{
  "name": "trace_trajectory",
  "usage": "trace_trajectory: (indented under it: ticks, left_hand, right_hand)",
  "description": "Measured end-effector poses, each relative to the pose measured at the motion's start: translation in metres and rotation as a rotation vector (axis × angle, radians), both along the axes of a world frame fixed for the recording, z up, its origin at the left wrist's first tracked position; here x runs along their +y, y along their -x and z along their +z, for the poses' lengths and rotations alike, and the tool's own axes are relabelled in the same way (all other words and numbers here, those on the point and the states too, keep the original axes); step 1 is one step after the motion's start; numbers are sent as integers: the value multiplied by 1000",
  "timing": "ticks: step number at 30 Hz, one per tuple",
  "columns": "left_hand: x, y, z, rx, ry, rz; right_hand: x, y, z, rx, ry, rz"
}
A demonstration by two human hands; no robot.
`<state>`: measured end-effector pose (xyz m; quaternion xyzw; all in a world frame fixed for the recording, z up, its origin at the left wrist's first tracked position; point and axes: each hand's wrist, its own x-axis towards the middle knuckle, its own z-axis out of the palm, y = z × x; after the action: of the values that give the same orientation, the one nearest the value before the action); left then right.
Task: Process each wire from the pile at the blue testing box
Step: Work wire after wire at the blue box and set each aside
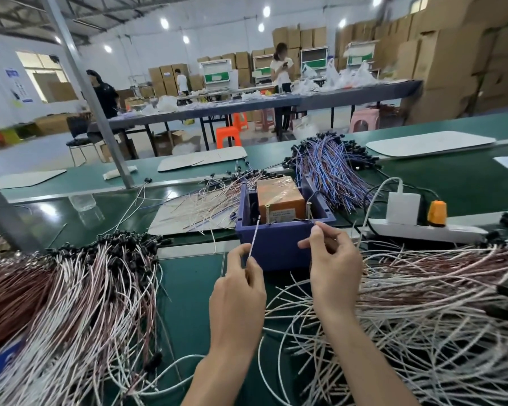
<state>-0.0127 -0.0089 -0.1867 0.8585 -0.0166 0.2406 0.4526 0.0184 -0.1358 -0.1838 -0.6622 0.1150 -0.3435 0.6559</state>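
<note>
- Wires with black end caps fill the lower left of the frame. This left pile [79, 288] is combed roughly one way. Each strand looks thin, light and limp, so it should sag unless held near its tip.
- Left hand [238, 288], at lower centre, pinches one white wire [254, 240] between thumb and forefinger, the other fingers curled. The short free end stands straight, aimed into the box.
- Box [276, 247], blue and open-topped, sits at centre just beyond both hands. Inside it are an orange unit [279, 197] and two upright pins [308, 210] near the front wall.
- Right hand [335, 268], right of centre, has thumb and forefinger closed at the box's front rim. It seems to grip the wire's other end, though that end is too thin to make out.
- Judging by its gloss, the jacket may be slippery, and the bared tip is likely fragile. A firm pinch just behind the tip gives the best aim.
- Right pile [423, 312], at lower right, is loose and tangled. A strand pulled by its middle would probably drag its neighbours, so drawing it out by one end looks safer.
- Strip [423, 230], white, lies at the right just beside the box.
</note>
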Motion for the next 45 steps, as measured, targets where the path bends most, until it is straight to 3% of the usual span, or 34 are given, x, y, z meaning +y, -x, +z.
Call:
trace_trajectory:
  ticks: [22, 45]
  left_hand:
    - [6, -3, 1, -139, -31, -95]
    - [7, -4, -2, -155, -32, -126]
  right_hand:
    - [-3, -4, -4, -5, 27, 18]
    - [-1, 0, 3, 2, 10, 34]
